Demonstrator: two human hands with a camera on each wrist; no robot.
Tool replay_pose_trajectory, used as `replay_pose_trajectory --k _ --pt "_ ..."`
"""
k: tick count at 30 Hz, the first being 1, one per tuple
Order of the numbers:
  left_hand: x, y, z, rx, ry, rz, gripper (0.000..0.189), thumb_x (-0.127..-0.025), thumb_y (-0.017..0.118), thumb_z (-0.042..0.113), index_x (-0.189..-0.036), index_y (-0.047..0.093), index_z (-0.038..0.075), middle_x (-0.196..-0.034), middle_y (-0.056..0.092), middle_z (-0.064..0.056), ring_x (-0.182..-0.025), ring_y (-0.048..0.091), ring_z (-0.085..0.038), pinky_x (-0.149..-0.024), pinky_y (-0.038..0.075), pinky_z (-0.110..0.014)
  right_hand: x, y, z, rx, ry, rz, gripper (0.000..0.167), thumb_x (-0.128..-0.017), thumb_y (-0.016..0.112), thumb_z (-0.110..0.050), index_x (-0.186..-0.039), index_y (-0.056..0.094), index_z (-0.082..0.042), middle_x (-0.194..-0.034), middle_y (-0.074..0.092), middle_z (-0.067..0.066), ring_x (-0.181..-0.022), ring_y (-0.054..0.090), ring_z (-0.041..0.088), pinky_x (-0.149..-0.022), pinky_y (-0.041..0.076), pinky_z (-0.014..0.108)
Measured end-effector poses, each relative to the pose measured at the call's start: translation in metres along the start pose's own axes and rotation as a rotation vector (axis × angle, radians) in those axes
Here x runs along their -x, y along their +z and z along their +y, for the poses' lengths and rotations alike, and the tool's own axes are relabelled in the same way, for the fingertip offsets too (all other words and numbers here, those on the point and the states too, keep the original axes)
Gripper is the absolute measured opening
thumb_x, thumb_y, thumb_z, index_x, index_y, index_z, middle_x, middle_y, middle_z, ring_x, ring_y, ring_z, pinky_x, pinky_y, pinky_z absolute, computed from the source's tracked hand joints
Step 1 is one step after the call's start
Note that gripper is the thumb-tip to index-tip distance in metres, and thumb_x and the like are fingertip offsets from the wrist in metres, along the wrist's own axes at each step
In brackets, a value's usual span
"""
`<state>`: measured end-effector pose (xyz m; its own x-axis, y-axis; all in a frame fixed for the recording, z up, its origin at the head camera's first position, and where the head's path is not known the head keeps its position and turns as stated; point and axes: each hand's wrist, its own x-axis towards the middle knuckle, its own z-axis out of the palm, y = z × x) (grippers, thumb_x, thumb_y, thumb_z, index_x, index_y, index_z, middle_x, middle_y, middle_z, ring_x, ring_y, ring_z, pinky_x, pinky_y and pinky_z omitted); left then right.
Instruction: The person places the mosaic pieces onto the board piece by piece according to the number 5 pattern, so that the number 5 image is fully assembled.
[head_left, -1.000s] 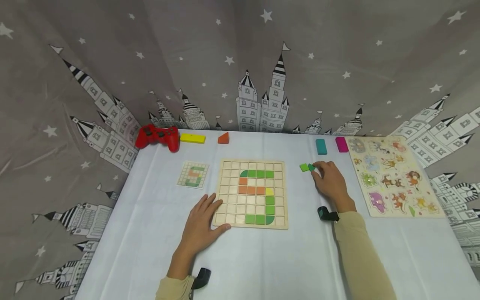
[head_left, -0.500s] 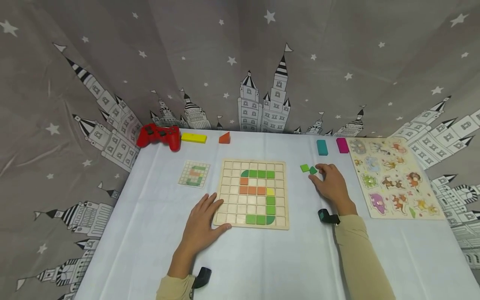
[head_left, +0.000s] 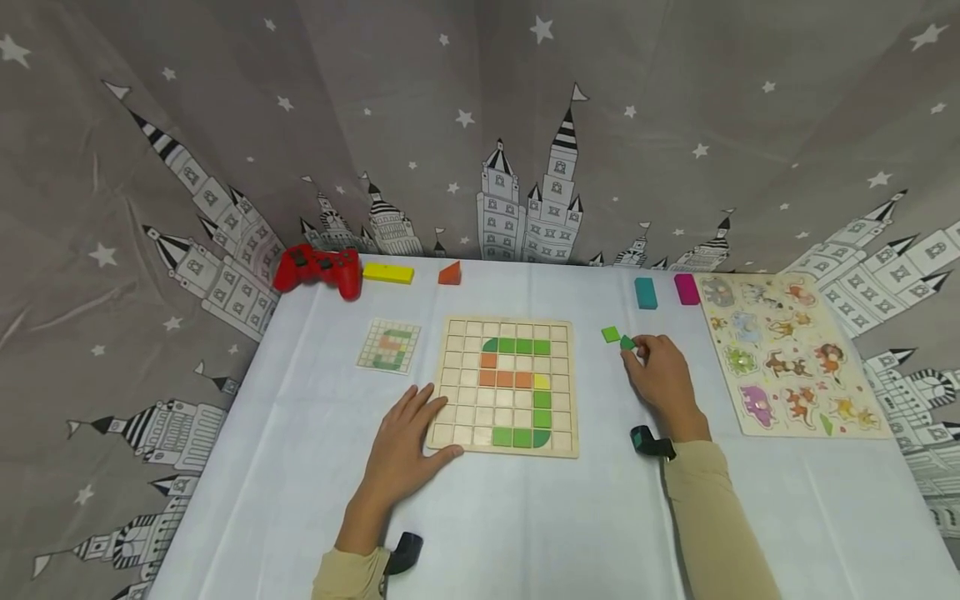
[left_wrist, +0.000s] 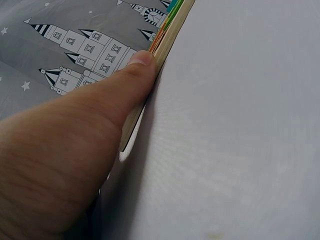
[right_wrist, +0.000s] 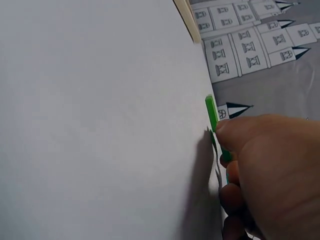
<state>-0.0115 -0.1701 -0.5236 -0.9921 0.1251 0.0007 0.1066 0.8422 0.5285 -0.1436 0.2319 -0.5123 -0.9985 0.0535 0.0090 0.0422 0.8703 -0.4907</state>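
A square wooden grid board (head_left: 457, 383) lies mid-table, bearing green, orange and yellow tiles in an S-like shape. My left hand (head_left: 401, 454) rests at its near left corner with fingers extended; the thumb (left_wrist: 142, 60) touches the board's edge (left_wrist: 170, 37) in the left wrist view. Right of the board, my right hand (head_left: 663, 379) pinches a dark green tile (head_left: 627, 342) between thumb and fingers. That tile (right_wrist: 226, 155) is mostly hidden by the hand in the right wrist view. Beside it lies a light green square tile (head_left: 611, 334).
A pattern card (head_left: 388, 346) lies left of the board. Along the back are a red game controller (head_left: 318, 271), a yellow block (head_left: 387, 273), an orange-red wedge (head_left: 450, 273), a teal block (head_left: 646, 293) and a magenta block (head_left: 686, 289). An animal puzzle board (head_left: 795, 358) lies at right.
My right hand has shifted slightly toward me, its fingertips parting from the dark green tile and then closing on it. My left hand stays on the board.
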Motion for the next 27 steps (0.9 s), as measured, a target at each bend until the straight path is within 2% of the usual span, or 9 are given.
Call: replay_pose_trajectory --k 4,8,10,15,18,20,22,27 --pt "0.003 -0.001 0.002 -0.001 -0.006 -0.001 0.083 -0.081 0.076 0.061 -0.149 0.052 0.020 -0.165 0.038 -0.006 -0.156 0.025 -0.033 -0.124 0.026 -0.061 0.016 0.002 -0.009 -0.040 -0.019 0.020 0.037 -0.099 0.065 -0.025 -0.123 0.066 0.005 -0.094 0.060 0.014 -0.082 0.051 0.026 -0.071 0.042 0.036" --pt "0.005 -0.001 0.004 0.001 -0.009 -0.004 0.083 -0.081 0.076 0.060 -0.149 0.052 0.020 -0.165 0.038 -0.006 -0.156 0.025 -0.033 -0.124 0.026 -0.061 0.038 0.008 -0.028 -0.073 -0.099 0.038 0.036 -0.098 0.069 -0.022 -0.122 0.066 0.003 -0.091 0.059 0.012 -0.079 0.050 0.023 -0.069 0.042 0.034" --pt "0.006 -0.001 0.005 0.001 -0.009 -0.006 0.083 -0.081 0.076 0.060 -0.149 0.052 0.020 -0.165 0.037 -0.006 -0.156 0.025 -0.033 -0.124 0.026 -0.061 0.052 0.010 -0.042 -0.093 -0.169 0.037 0.033 -0.096 0.071 -0.020 -0.121 0.067 0.002 -0.091 0.060 0.011 -0.079 0.051 0.022 -0.069 0.045 0.034" --pt "0.005 -0.001 0.005 -0.002 -0.008 0.000 0.083 -0.081 0.076 0.061 -0.149 0.051 0.020 -0.165 0.037 -0.006 -0.157 0.024 -0.033 -0.124 0.025 -0.061 0.092 0.022 -0.089 -0.118 -0.375 -0.024 0.029 -0.094 0.074 -0.019 -0.117 0.068 -0.003 -0.092 0.060 0.003 -0.080 0.050 0.012 -0.069 0.049 0.030" --pt "0.004 0.000 0.005 -0.010 -0.005 0.005 0.084 -0.081 0.077 0.061 -0.149 0.052 0.020 -0.165 0.037 -0.006 -0.156 0.024 -0.033 -0.124 0.026 -0.062 0.111 0.034 -0.112 -0.082 -0.509 -0.064 0.028 -0.094 0.075 -0.022 -0.117 0.068 -0.006 -0.092 0.059 -0.001 -0.080 0.047 0.007 -0.067 0.048 0.024" --pt "0.004 0.001 0.004 -0.015 0.002 0.004 0.084 -0.081 0.077 0.062 -0.149 0.051 0.020 -0.165 0.037 -0.006 -0.156 0.025 -0.033 -0.123 0.026 -0.062 0.121 0.042 -0.124 -0.045 -0.568 -0.084 0.029 -0.094 0.075 -0.025 -0.116 0.068 -0.008 -0.092 0.058 -0.003 -0.081 0.046 0.006 -0.067 0.048 0.021" --pt "0.003 0.001 0.005 -0.015 0.010 0.001 0.084 -0.081 0.076 0.061 -0.149 0.051 0.019 -0.165 0.037 -0.007 -0.156 0.025 -0.033 -0.123 0.027 -0.062 0.128 0.049 -0.133 -0.005 -0.602 -0.092 0.029 -0.094 0.075 -0.027 -0.116 0.068 -0.009 -0.093 0.059 -0.004 -0.081 0.047 0.005 -0.069 0.049 0.021" --pt "0.005 -0.001 0.005 -0.003 -0.001 -0.008 0.082 -0.082 0.077 0.060 -0.148 0.052 0.019 -0.165 0.038 -0.007 -0.156 0.025 -0.033 -0.124 0.026 -0.061 0.135 0.059 -0.146 0.065 -0.603 -0.124 0.030 -0.097 0.071 -0.032 -0.117 0.069 -0.010 -0.095 0.061 -0.004 -0.085 0.052 0.007 -0.076 0.052 0.026"
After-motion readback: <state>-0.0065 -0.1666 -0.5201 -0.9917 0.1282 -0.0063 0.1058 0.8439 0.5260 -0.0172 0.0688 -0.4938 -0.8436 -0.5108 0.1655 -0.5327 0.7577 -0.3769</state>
